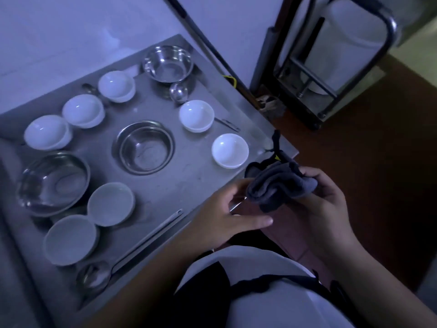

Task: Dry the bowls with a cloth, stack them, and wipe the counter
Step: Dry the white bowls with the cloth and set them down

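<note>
Cloth [279, 185] clamped in right hand [331, 197] fingers, left hand [222, 216] fingers apart beside it; bowls [229, 150] and ladles [146, 235] crowd the counter [189, 181].

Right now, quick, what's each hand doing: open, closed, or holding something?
The left hand: fingers loosely curled at the edge of the cloth; cannot tell if it grips.
The right hand: holds the bunched cloth.

Both forearms come up from the bottom of the view, hands close together in front of the torso. Right hand [327, 197] has fingers curled round a bunched cloth [281, 185]. Left hand [227, 209] shows its back, fingers loosely bent, thumb out straight, fingertips at the cloth's edge; grip unclear.
</note>
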